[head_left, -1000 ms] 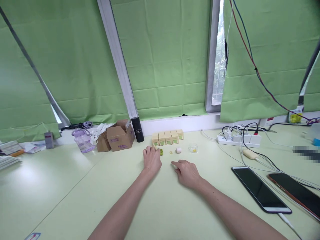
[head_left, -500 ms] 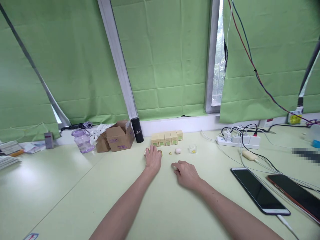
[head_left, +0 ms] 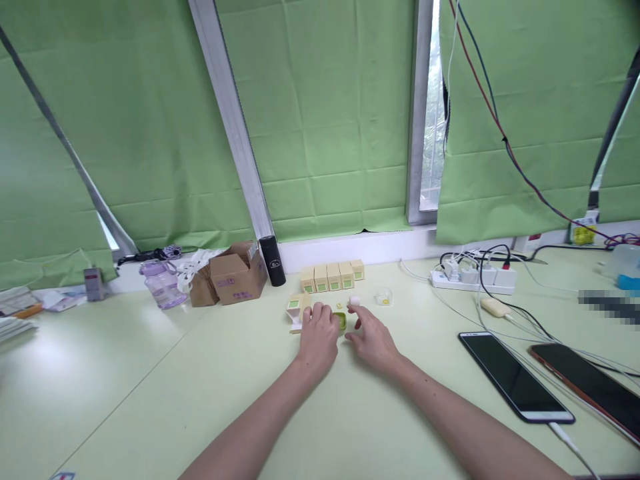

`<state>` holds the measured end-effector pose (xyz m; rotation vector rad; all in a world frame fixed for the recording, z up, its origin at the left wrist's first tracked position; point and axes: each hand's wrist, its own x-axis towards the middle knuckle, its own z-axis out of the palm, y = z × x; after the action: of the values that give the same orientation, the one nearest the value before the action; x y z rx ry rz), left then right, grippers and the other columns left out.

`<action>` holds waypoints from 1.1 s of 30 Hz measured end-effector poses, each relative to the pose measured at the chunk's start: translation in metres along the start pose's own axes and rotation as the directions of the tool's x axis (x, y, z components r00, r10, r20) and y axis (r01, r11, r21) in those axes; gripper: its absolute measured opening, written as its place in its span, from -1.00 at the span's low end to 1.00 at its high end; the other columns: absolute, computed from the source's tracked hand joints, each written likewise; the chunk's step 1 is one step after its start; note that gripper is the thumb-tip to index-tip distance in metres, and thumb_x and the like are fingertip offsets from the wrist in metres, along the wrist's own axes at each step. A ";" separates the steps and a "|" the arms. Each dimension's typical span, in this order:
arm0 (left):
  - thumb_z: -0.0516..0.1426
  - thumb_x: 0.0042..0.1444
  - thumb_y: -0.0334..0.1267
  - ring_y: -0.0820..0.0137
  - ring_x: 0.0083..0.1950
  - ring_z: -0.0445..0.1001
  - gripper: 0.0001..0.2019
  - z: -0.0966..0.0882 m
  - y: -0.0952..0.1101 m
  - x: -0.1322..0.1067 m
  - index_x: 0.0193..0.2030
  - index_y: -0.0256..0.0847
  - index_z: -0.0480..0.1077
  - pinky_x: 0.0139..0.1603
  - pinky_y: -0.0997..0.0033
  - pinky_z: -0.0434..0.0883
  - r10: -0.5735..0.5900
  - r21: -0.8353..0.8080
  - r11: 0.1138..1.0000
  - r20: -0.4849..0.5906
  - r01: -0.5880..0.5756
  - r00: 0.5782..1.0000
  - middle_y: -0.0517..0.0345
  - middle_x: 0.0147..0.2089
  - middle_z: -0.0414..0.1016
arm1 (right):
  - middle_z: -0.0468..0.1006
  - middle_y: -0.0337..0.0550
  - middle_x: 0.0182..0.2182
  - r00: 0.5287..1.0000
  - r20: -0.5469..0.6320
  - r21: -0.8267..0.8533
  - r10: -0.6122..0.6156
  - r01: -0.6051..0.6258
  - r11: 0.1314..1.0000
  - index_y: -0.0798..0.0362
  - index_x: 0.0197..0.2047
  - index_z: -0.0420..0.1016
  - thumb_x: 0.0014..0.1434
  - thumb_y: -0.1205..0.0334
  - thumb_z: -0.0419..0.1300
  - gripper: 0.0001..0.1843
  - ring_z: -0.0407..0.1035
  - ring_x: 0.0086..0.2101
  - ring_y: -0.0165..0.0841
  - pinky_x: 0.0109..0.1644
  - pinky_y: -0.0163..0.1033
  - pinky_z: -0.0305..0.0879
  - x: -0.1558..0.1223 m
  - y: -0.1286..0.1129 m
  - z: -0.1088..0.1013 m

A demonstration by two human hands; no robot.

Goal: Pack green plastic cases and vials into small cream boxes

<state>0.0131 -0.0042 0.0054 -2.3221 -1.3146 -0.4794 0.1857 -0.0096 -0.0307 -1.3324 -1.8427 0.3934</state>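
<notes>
My left hand [head_left: 320, 333] is closed around the edge of a small green tray-like case [head_left: 342, 321], low over the table. To the right of it is my right hand [head_left: 371, 339], thumb and fingers apart, holding nothing. Just beyond its fingertips lies a small whitish-pink cylinder [head_left: 354, 301]. A tiny yellow piece [head_left: 339, 306] rests behind the green case. Farther right stands a small clear container [head_left: 384, 297] with something yellow inside. An opened cream box [head_left: 299, 306] with a green label sits left of my left hand, its flap toward me.
A row of several small cream boxes [head_left: 328, 278] stands behind. At the back left are a black bottle [head_left: 272, 261], a cardboard box [head_left: 239, 272] and a purple jug [head_left: 164, 285]. To the right lie a power strip [head_left: 475, 278], cables and two phones, one a white-edged phone [head_left: 517, 377].
My left hand has moved right and toward me with the green case, uncovering the opened cream box. The fingers of my right hand have opened.
</notes>
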 end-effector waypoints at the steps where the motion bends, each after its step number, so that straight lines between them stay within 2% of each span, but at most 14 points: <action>1: 0.11 0.03 -0.65 0.06 0.03 0.30 -0.70 0.000 0.002 -0.003 -0.24 -0.20 0.51 0.05 -0.01 0.24 0.008 -0.023 1.000 -0.018 -0.008 1.000 -0.09 -0.14 0.45 | 0.54 -0.03 0.16 1.000 -0.005 0.024 -0.020 0.020 1.000 -0.07 0.30 0.31 0.20 0.34 0.26 -0.39 0.53 -0.14 -0.21 -0.01 -0.07 0.43 0.000 0.001 0.001; 5: 0.10 0.12 -0.61 0.08 0.01 0.30 -0.76 0.001 0.006 -0.011 -0.26 -0.19 0.48 0.01 -0.01 0.23 0.037 -0.150 0.987 -0.100 -0.051 0.994 -0.05 -0.15 0.46 | 0.58 -0.09 0.09 0.996 -0.019 0.133 -0.088 0.089 0.987 -0.11 0.29 0.30 0.19 0.40 0.22 -0.38 0.51 -0.10 -0.22 -0.06 -0.09 0.48 0.002 0.005 0.004; 8: 0.11 0.18 -0.55 0.07 0.05 0.31 -0.76 -0.003 0.005 -0.014 -0.11 -0.16 0.46 0.03 -0.01 0.23 0.009 -0.276 0.959 -0.184 -0.060 0.983 -0.02 -0.10 0.48 | 0.58 -0.12 0.05 0.993 -0.057 0.217 -0.101 0.111 0.970 -0.16 0.34 0.24 0.18 0.40 0.20 -0.32 0.49 -0.12 -0.24 -0.16 -0.13 0.50 0.003 0.007 0.002; 12: 0.16 0.19 -0.48 0.04 0.13 0.30 -0.67 -0.009 -0.001 -0.015 0.06 -0.10 0.39 0.11 -0.03 0.24 -0.088 -0.437 0.898 -0.273 -0.042 0.958 -0.01 0.02 0.50 | 0.57 -0.10 0.05 0.984 -0.122 0.331 -0.130 0.164 0.929 -0.18 0.37 0.19 0.17 0.38 0.20 -0.27 0.48 -0.13 -0.27 -0.21 -0.17 0.51 0.003 0.002 -0.004; 15: 0.19 0.18 -0.42 0.05 0.19 0.29 -0.58 -0.008 -0.005 -0.016 0.17 -0.07 0.31 0.21 -0.03 0.26 -0.145 -0.575 0.817 -0.275 -0.042 0.950 -0.01 0.12 0.47 | 0.57 -0.08 0.04 0.977 -0.167 0.397 -0.134 0.191 0.898 -0.16 0.36 0.21 0.15 0.37 0.22 -0.27 0.47 -0.13 -0.27 -0.24 -0.20 0.52 0.000 -0.006 -0.009; 19: 0.21 0.22 -0.34 0.10 0.20 0.34 -0.60 -0.005 -0.004 -0.016 0.18 -0.05 0.30 0.26 0.02 0.31 -0.238 -0.741 0.671 -0.215 0.000 0.947 -0.01 0.12 0.44 | 0.57 -0.06 0.01 0.963 -0.230 0.432 -0.140 0.230 0.872 -0.11 0.27 0.32 0.13 0.38 0.23 -0.37 0.46 -0.13 -0.26 -0.22 -0.18 0.54 -0.004 -0.017 -0.014; 23: 0.20 0.26 -0.30 0.10 0.20 0.36 -0.66 -0.007 -0.001 -0.016 0.16 -0.05 0.34 0.26 0.01 0.33 -0.248 -0.782 0.623 -0.215 -0.014 0.945 -0.03 0.10 0.46 | 0.55 -0.05 0.04 0.948 -0.279 0.469 -0.151 0.271 0.840 -0.09 0.16 0.42 0.16 0.35 0.23 -0.52 0.46 -0.08 -0.23 -0.18 -0.15 0.57 -0.007 -0.023 -0.017; 33: 0.18 0.33 -0.22 0.12 0.17 0.37 -0.74 -0.011 0.002 -0.016 0.14 -0.05 0.40 0.22 0.02 0.35 -0.231 -0.759 0.644 -0.313 -0.097 0.921 -0.02 0.07 0.53 | 0.58 -0.03 0.03 0.928 -0.328 0.506 -0.175 0.329 0.797 -0.07 0.09 0.50 0.25 0.30 0.25 -0.67 0.49 -0.03 -0.19 -0.13 -0.13 0.61 -0.010 -0.028 -0.019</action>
<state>0.0058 -0.0223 0.0068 -2.5755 -1.1136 -1.7290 0.1834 -0.0332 -0.0050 -0.6842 -1.4923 0.5272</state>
